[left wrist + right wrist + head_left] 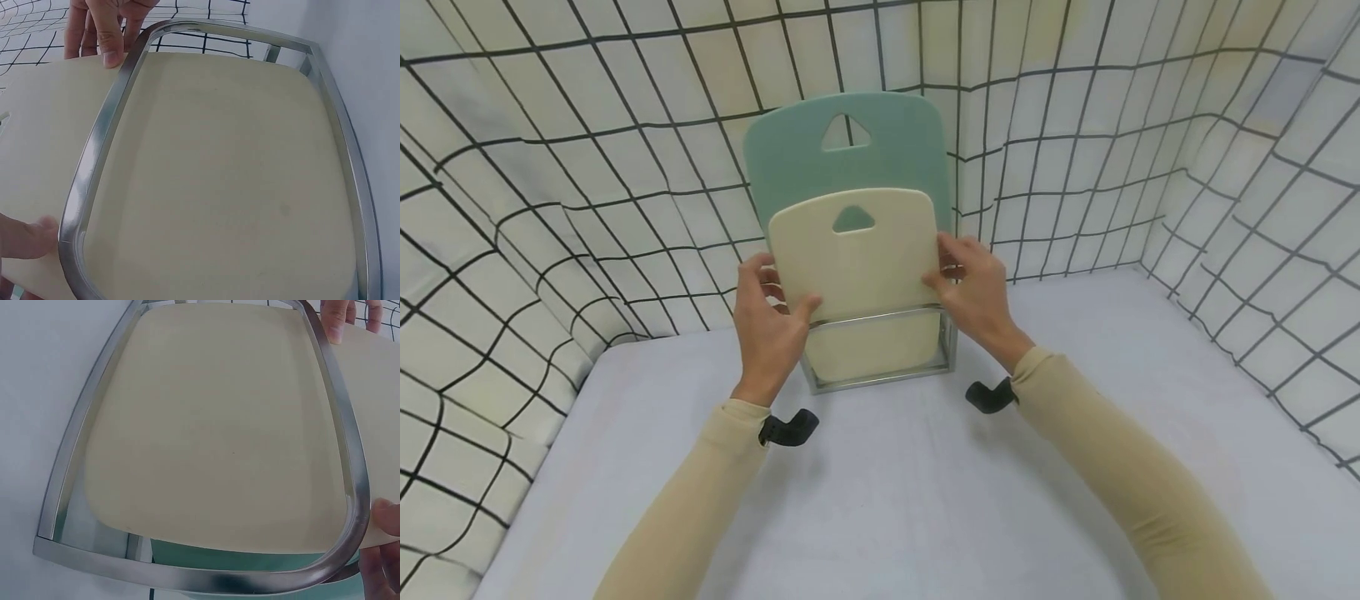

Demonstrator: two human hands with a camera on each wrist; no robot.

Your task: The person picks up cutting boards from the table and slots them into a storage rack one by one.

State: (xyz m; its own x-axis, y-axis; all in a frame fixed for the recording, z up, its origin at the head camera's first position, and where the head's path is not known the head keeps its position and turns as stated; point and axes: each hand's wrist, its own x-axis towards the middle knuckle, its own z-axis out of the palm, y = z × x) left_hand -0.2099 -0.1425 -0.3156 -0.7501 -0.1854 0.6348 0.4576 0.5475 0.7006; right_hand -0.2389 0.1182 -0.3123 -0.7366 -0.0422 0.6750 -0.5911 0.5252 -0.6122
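A cream cutting board [857, 267] with a handle hole stands in a silver metal rack [880, 385], its lower part behind the front bar. Behind it rises a larger green cutting board [887, 142], partly hidden. My left hand [767, 325] grips the cream board's left edge, thumb on the front face and fingers behind. On the opposite edge my right hand [976, 287] pinches the same board between thumb and fingers. Both wrist views show the cream board [225, 169] inside the rack's frame [355, 456], with thumbs pressed on its face just above the bar.
The rack stands on a white tabletop [887, 500] near its back edge. White fabric walls with a black grid [1075, 125] enclose the back and sides. A black strap-like piece [788, 428] sits at each wrist.
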